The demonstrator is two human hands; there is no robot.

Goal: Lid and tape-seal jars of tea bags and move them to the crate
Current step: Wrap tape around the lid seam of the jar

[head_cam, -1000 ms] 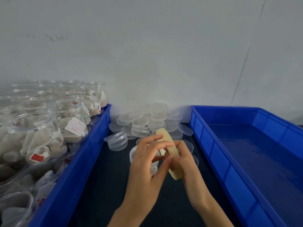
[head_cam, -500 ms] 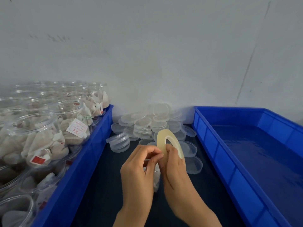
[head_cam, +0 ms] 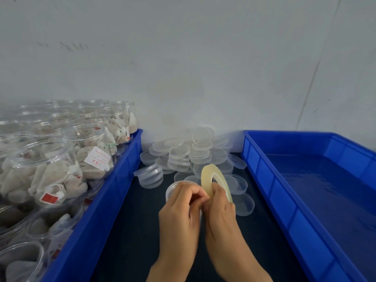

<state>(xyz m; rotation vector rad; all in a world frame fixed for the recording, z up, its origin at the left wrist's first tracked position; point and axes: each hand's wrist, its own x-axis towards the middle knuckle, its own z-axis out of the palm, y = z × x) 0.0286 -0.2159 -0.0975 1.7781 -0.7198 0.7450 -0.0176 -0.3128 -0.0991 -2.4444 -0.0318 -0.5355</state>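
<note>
Roll of clear tape: upright on edge, gripped by right hand. Left hand: fingertips pinching at the roll's edge, just beside the right. Lidded jar: behind left hand, on dark desk. Loose lids: heaped beyond both hands. Open jars of tea bags: blue crate left of hands. Second blue crate: right of hands.

even, diffuse light over my bench; no hard shadows.

the wall reads a flat, dim grey-white. glare shows as soft ripples on the floor of the blue crate to my right and as thin highlights on the rims of the clear jars to my left. my hands are slightly soft with motion blur. wide-angle distortion bows the crate edges outward, and detail smears towards the lower corners.
</note>
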